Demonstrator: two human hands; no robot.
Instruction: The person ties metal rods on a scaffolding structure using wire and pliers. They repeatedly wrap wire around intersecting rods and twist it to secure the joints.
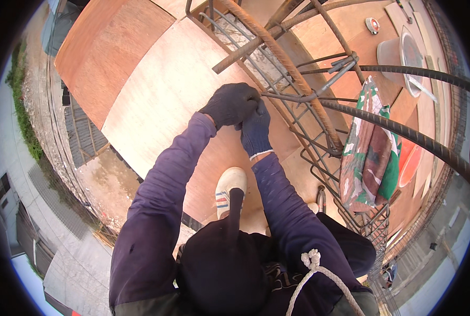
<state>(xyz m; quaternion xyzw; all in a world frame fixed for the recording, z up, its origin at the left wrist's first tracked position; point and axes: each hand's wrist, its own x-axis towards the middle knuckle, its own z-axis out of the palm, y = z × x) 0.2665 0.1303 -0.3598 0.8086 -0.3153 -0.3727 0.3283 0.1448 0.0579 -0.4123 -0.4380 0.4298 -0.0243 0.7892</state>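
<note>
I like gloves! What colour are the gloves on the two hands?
Left hand wears a black glove, right hand a dark blue one; head view.

Outdoor site, daylight. Plywood deck (156,100) of pale and reddish sheets, high above ground. Far below at left: concrete yard (108,184), grass strip (24,121), roofs. Right edge: more ply boards, a grey round tub (398,52), street w/ kerb below.

a deck of plywood sheets (156,100) carries a rebar cage (298,95) at centre right. far right lie a tape measure (372,25) and a grey bucket (403,52).
</note>
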